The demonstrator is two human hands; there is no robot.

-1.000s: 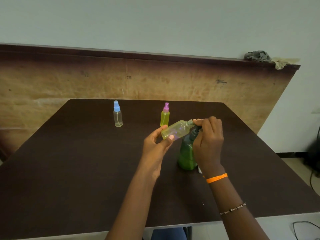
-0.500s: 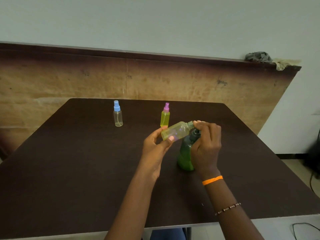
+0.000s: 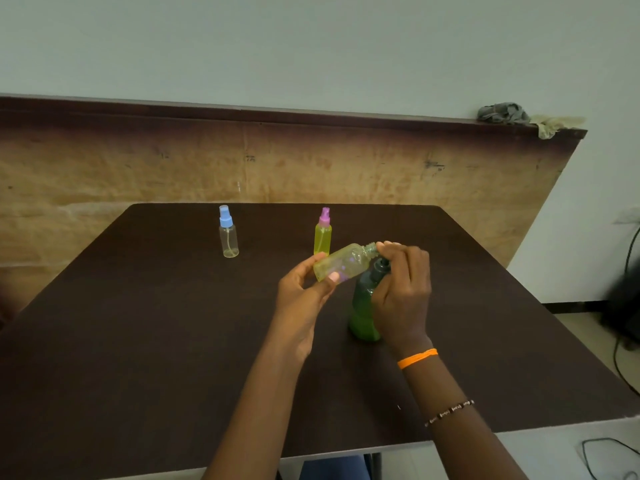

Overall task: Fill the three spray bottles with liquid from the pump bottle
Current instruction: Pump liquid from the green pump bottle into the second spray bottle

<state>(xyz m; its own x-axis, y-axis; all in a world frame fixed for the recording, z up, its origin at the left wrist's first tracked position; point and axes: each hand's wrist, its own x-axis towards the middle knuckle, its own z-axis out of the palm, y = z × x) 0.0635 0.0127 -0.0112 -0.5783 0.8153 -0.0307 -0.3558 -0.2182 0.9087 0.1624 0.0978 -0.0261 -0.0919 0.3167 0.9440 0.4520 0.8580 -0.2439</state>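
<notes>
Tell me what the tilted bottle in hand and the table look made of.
Tilted bottle: likely thin clear plastic, glossy; yellow-green liquid and the left hand thumb show through it. Table: dark brown matte top, probably laminate over board; pale edge at front.

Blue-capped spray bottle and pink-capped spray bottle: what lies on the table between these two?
Nothing: between the blue-capped bottle and the pink-capped bottle, the head view shows only bare dark table.

This looks like a plain office or spare workroom, though little of it shows: a dark laminate table against a pale painted wall, a worn board propped behind, rags on its far-right top, cables trailing on the tiled floor.
</notes>
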